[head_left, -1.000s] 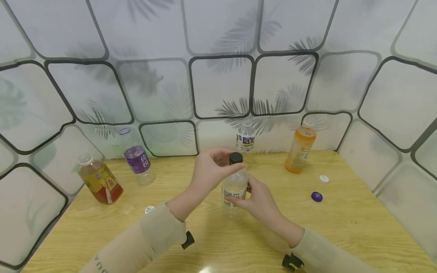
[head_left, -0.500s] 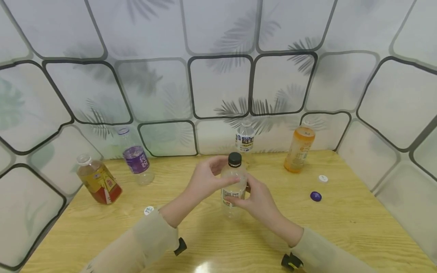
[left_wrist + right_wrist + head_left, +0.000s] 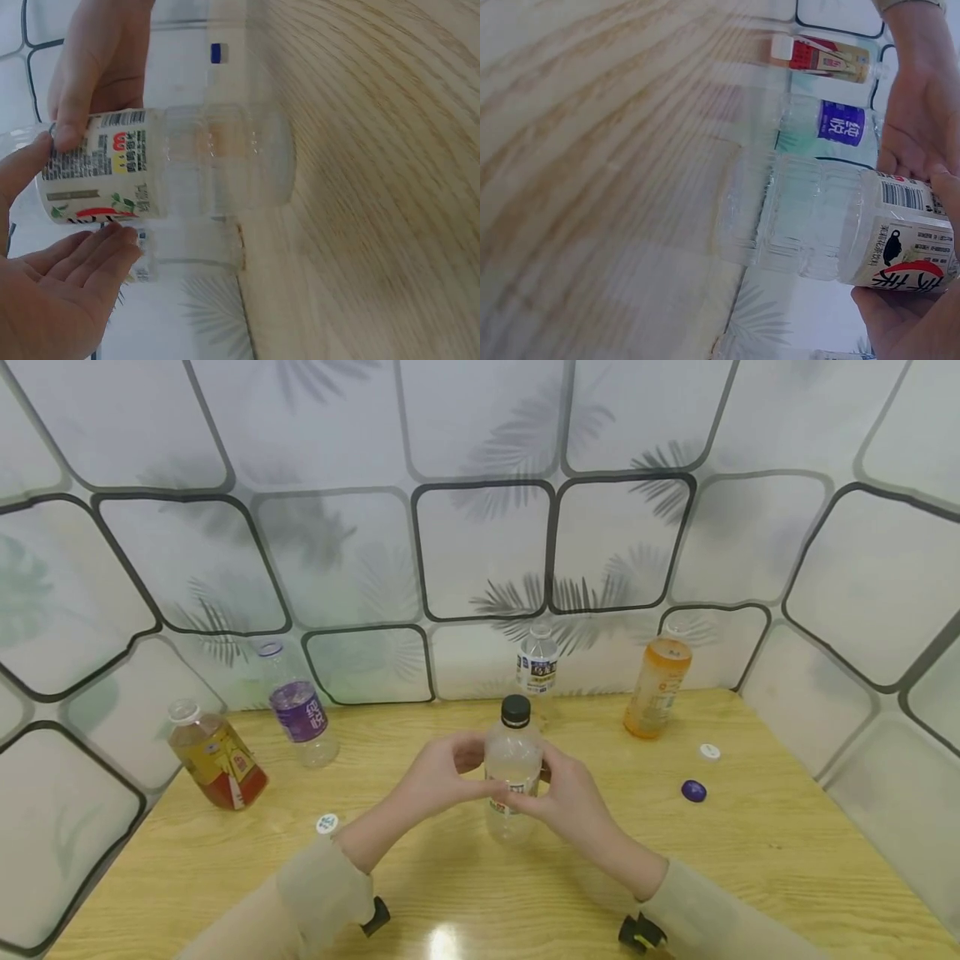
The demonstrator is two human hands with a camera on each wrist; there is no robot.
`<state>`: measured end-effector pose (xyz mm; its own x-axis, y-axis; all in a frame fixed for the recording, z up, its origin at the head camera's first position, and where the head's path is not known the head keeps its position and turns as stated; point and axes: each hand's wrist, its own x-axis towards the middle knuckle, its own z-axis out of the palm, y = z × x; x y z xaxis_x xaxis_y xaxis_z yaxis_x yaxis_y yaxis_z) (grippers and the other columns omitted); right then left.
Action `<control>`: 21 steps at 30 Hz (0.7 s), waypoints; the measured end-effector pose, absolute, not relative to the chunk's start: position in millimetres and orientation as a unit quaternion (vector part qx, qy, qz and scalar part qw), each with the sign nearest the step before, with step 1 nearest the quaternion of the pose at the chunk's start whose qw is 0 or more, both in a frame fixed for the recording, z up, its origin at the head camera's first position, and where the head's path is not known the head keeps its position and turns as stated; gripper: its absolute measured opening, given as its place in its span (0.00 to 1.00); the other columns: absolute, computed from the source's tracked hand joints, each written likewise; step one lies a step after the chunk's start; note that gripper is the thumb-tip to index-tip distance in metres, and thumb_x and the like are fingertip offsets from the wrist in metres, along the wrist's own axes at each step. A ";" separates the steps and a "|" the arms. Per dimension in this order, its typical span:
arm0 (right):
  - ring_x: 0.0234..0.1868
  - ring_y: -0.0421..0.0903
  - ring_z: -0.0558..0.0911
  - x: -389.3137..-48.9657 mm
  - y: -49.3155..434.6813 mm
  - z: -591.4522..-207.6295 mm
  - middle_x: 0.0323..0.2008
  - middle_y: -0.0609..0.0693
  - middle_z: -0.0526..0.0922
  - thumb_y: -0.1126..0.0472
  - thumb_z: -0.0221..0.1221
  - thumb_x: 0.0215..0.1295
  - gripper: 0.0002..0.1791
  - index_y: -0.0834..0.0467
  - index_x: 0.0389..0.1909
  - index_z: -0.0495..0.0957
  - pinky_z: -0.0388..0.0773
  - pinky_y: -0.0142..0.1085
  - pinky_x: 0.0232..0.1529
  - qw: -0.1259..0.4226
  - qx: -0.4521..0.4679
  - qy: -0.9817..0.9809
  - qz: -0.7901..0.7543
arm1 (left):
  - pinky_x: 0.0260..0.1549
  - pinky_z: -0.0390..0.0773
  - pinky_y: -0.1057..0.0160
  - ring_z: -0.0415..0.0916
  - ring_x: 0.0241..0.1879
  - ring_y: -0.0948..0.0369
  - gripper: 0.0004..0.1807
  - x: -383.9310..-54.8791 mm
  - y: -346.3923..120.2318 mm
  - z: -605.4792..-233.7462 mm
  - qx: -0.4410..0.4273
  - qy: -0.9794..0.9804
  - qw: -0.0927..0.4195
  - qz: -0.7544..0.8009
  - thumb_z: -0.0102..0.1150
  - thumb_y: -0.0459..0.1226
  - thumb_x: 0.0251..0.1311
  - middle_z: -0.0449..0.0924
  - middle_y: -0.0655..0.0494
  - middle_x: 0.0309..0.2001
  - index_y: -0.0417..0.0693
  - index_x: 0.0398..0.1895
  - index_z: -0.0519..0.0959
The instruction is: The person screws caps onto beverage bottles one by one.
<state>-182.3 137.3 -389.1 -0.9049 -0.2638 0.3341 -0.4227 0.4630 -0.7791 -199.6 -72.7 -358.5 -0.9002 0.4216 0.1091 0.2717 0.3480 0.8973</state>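
Observation:
A clear plastic bottle [image 3: 514, 750] with a black screw cap [image 3: 516, 710] and a printed white label [image 3: 97, 165] stands upright on the wooden table. My right hand [image 3: 576, 795] grips its right side, thumb across the label and fingers behind. From the left, my left hand [image 3: 444, 774] holds the bottle lower than the cap. Its thumb [image 3: 28, 166] lies on the label, close to the right thumb, and its fingers reach the bottle's other side. Both hands sit well below the cap.
Uncapped bottles stand along the back: red-and-yellow labelled [image 3: 219, 760], purple-labelled [image 3: 300, 710], clear [image 3: 538, 668] and orange [image 3: 658, 689]. Loose caps lie on the table [image 3: 795, 860]: white at left [image 3: 327, 823], white at right [image 3: 709, 752] and purple [image 3: 693, 791]. A patterned wall [image 3: 487, 552] rises behind.
My left hand has come down from beside the black cap to the bottle's label, leaving the cap uncovered. My right hand has kept its grip, and the bottle has stayed in place.

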 end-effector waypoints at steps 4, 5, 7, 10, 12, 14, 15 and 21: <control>0.56 0.53 0.89 -182.6 137.8 -384.7 0.54 0.55 0.89 0.60 0.80 0.56 0.35 0.60 0.65 0.78 0.89 0.42 0.56 0.071 0.197 -0.858 0.469 | 0.65 0.82 0.47 0.84 0.62 0.44 0.31 -201.0 -76.2 -364.1 0.217 0.818 0.083 0.526 0.77 0.35 0.61 0.84 0.39 0.63 0.36 0.66 0.79; 0.55 0.53 0.89 -182.7 138.2 -383.2 0.54 0.55 0.89 0.60 0.80 0.56 0.35 0.60 0.64 0.78 0.89 0.42 0.56 0.066 0.194 -0.861 0.466 | 0.65 0.83 0.47 0.84 0.62 0.44 0.30 -201.5 -76.7 -365.3 0.219 0.817 0.086 0.527 0.76 0.35 0.62 0.84 0.39 0.63 0.36 0.66 0.79; 0.55 0.53 0.89 -183.3 139.5 -380.3 0.53 0.55 0.89 0.58 0.81 0.55 0.35 0.60 0.63 0.79 0.89 0.43 0.56 0.056 0.188 -0.871 0.451 | 0.64 0.83 0.48 0.84 0.61 0.45 0.29 -202.3 -77.4 -366.7 0.221 0.818 0.091 0.524 0.76 0.36 0.63 0.85 0.39 0.63 0.36 0.66 0.79; 0.54 0.54 0.90 -184.5 141.8 -374.0 0.53 0.55 0.89 0.55 0.82 0.54 0.35 0.60 0.62 0.80 0.89 0.46 0.56 0.042 0.184 -0.887 0.422 | 0.64 0.84 0.48 0.85 0.61 0.45 0.28 -203.7 -78.4 -367.4 0.226 0.820 0.089 0.518 0.75 0.36 0.64 0.85 0.39 0.62 0.36 0.65 0.80; 0.54 0.54 0.90 -185.8 143.3 -369.8 0.53 0.55 0.90 0.53 0.82 0.53 0.36 0.60 0.61 0.81 0.89 0.46 0.55 0.037 0.184 -0.896 0.403 | 0.63 0.84 0.48 0.85 0.60 0.45 0.28 -204.8 -78.7 -367.2 0.232 0.823 0.083 0.513 0.76 0.36 0.63 0.86 0.40 0.61 0.37 0.65 0.81; 0.53 0.54 0.90 -186.9 144.5 -366.7 0.53 0.55 0.90 0.52 0.82 0.53 0.36 0.59 0.61 0.81 0.90 0.46 0.53 0.033 0.186 -0.900 0.392 | 0.62 0.85 0.48 0.86 0.58 0.46 0.27 -206.2 -78.6 -367.2 0.237 0.825 0.076 0.507 0.76 0.36 0.63 0.86 0.40 0.60 0.37 0.64 0.82; 0.52 0.53 0.90 -187.5 145.2 -365.7 0.52 0.55 0.90 0.52 0.82 0.53 0.36 0.59 0.61 0.81 0.90 0.46 0.52 0.032 0.187 -0.901 0.390 | 0.62 0.85 0.48 0.87 0.58 0.46 0.27 -206.9 -78.1 -367.2 0.240 0.825 0.073 0.506 0.77 0.36 0.62 0.87 0.40 0.60 0.37 0.63 0.82; 0.51 0.50 0.89 -189.4 151.4 -365.3 0.51 0.53 0.90 0.52 0.82 0.53 0.34 0.58 0.59 0.82 0.90 0.44 0.50 0.019 0.165 -0.901 0.401 | 0.62 0.85 0.50 0.87 0.57 0.49 0.26 -210.9 -71.2 -368.3 0.246 0.825 0.074 0.504 0.77 0.37 0.62 0.88 0.43 0.59 0.40 0.63 0.83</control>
